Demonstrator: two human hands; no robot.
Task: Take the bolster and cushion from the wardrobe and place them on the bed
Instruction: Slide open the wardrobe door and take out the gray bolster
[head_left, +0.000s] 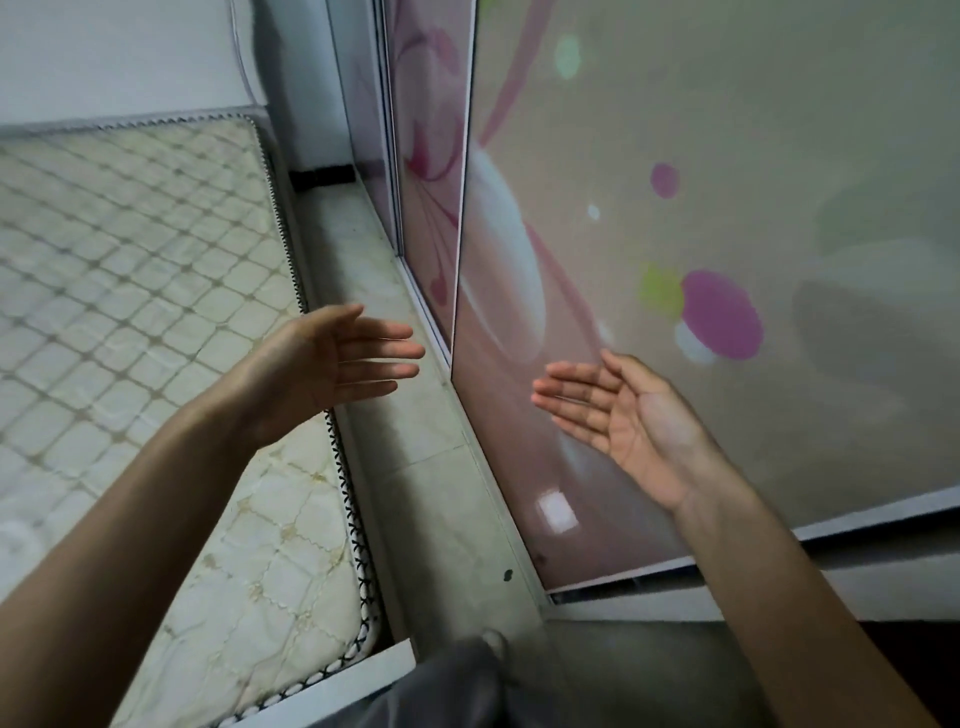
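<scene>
The wardrobe (727, 208) fills the right side, its sliding doors printed with pink flowers and coloured dots, and both doors look closed. The bed (130, 312), a bare quilted mattress with dark piping, lies at the left. My left hand (332, 364) hovers open over the mattress edge and the floor strip, fingers pointing at the door edge. My right hand (618, 415) is open, palm up, just in front of the nearer door. Neither hand holds anything. No bolster or cushion is in view.
A narrow tiled floor strip (431, 493) runs between the mattress and the wardrobe's bottom track. A white wall (130, 52) stands behind the bed. My grey-trousered leg (467, 686) shows at the bottom, beside a white bed frame corner (363, 680).
</scene>
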